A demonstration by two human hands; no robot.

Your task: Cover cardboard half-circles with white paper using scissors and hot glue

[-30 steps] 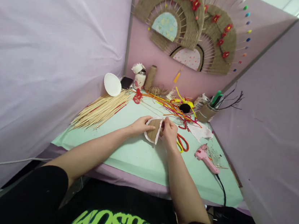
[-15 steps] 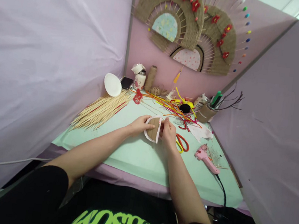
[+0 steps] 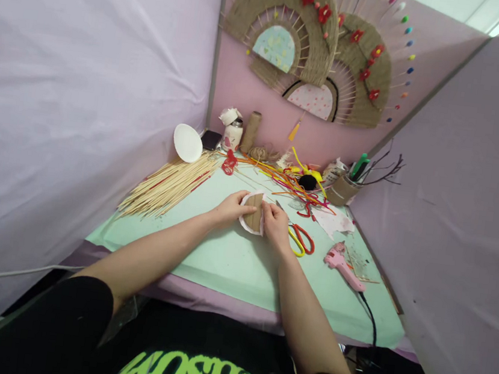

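Note:
A half-round piece of brown cardboard (image 3: 252,218) with a white fabric or paper edge folded round it is held up over the table. My left hand (image 3: 232,207) grips its curved left side, the thumb lying across the cardboard. On the straight right edge, my right hand (image 3: 275,222) pinches the white border, its fingertips partly hidden behind the piece. Scissors (image 3: 303,240) with red and yellow handles lie just right of my right hand, their blades partly covered by it.
Thin wooden sticks (image 3: 170,183) are spread at the left. Pipe cleaners (image 3: 290,183) lie towards the back. A pink glue gun (image 3: 343,265) rests at the right, its black cord over the front edge. A cardboard pot (image 3: 342,189) holds pens and twigs. Twine fans (image 3: 291,28) hang behind.
My right hand has moved slightly left and closed on the straight edge of the cardboard piece. More of the scissors shows now. My left hand keeps its grip.

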